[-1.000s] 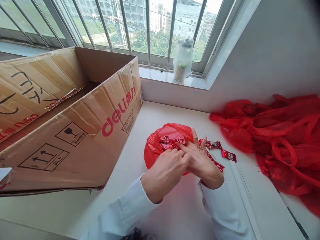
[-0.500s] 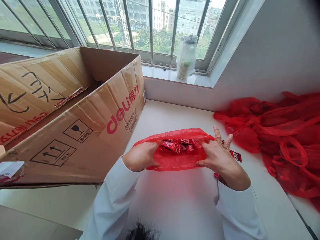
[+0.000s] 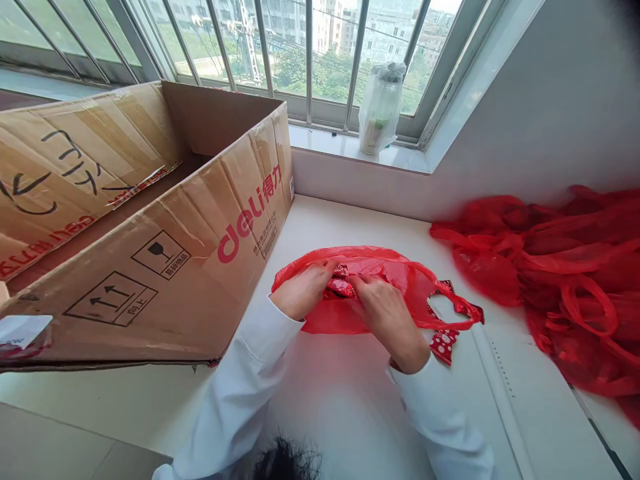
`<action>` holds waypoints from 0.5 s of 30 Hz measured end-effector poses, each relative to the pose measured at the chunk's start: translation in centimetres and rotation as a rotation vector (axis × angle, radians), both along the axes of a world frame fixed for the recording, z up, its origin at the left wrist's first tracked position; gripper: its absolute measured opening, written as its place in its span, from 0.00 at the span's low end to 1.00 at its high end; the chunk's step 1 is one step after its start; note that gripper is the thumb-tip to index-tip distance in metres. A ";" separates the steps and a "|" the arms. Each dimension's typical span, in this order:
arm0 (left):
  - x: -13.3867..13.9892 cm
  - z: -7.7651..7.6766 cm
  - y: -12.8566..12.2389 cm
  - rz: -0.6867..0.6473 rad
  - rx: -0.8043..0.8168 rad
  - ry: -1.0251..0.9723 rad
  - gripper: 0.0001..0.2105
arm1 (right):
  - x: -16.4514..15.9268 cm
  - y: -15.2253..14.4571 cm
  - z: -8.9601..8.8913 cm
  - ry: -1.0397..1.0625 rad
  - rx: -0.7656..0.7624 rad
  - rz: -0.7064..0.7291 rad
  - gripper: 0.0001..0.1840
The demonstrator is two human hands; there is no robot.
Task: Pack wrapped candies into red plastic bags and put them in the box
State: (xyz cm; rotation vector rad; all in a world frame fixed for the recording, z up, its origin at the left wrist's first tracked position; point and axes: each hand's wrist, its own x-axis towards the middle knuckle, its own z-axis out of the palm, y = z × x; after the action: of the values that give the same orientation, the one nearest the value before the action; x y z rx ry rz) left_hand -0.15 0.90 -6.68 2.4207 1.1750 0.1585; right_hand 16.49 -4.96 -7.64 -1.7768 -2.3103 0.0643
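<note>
A red plastic bag point(image 3: 330, 324) lies on the white table with its mouth spread toward me. Inside it are several small shiny red packets point(image 3: 342, 288). My left hand point(image 3: 309, 288) reaches into the bag from the left, its fingers closed at the packets' left side. From the right, my right hand point(image 3: 383, 308) reaches in with bent fingers pressed on the same packets. The fingertips of both hands are partly hidden. Beside the bag's right handle lies a loose red packet with white dots point(image 3: 444, 345), with other packets partly under the handle.
A large open cardboard box point(image 3: 200, 257) stands on the left. A heap of red plastic bags point(image 3: 565, 267) lies at the right against the wall. On the sill of the barred window stands a bottle wrapped in clear plastic point(image 3: 383, 110).
My hands have gone from holding the bag's mouth apart to the packets inside. The right hand moved left and inward, uncovering the bag's right handle and the loose packets.
</note>
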 end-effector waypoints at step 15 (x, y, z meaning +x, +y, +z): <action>0.5 0.5 -0.7 -0.002 -0.059 0.060 0.12 | 4.2 1.1 1.5 0.036 -0.012 -0.309 0.18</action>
State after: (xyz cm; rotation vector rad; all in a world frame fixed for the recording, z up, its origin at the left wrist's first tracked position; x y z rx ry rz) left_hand 0.34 0.20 -6.14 2.3902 1.1858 0.0500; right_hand 20.70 -3.87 -6.11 -2.0969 -1.9878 0.0585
